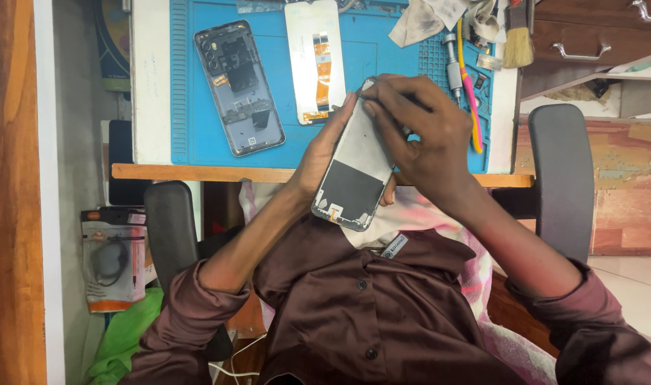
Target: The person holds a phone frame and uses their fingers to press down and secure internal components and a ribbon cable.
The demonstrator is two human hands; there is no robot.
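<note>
Brown shirt is sitting closest to the lens, and right above it the phone frame is getting held up off the counter, tilted, its dark lower half pointing down toward the chest. The left hand is cupping its left edge, fingers closed around it, while the right hand is curling over the top corner, fingers pinching down tight on the frame's upper end. Behind that, on the blue work mat, a stripped phone back is lying beside a white screen panel with an orange flex strip. A brush is resting at the mat's far right corner.
</note>
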